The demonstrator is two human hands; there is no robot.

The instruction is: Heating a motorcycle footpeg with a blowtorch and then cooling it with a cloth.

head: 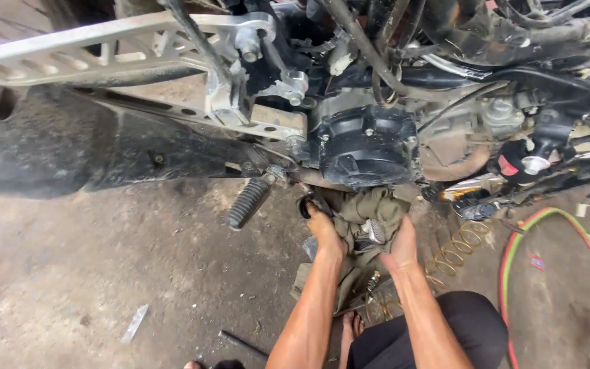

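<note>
I look down at the underside of a motorcycle with a black round engine cover [367, 143]. Below that cover, both hands reach into a crumpled olive-green rag [370, 208]. My left hand [324, 232] grips the rag's left side, just under a small black ring-shaped part [306, 203]. My right hand [399, 247] clutches the rag's lower right side. A shiny metal piece [374, 232] shows between the two hands, partly wrapped in the cloth.
A ribbed black footpeg [246, 203] sticks out left of the hands. A silver swingarm [104, 48] spans the upper left. A coiled spring [455, 249] and a red-green hose [548, 222] lie on the dirty concrete at right. A dark rod [240, 343] lies near my knee.
</note>
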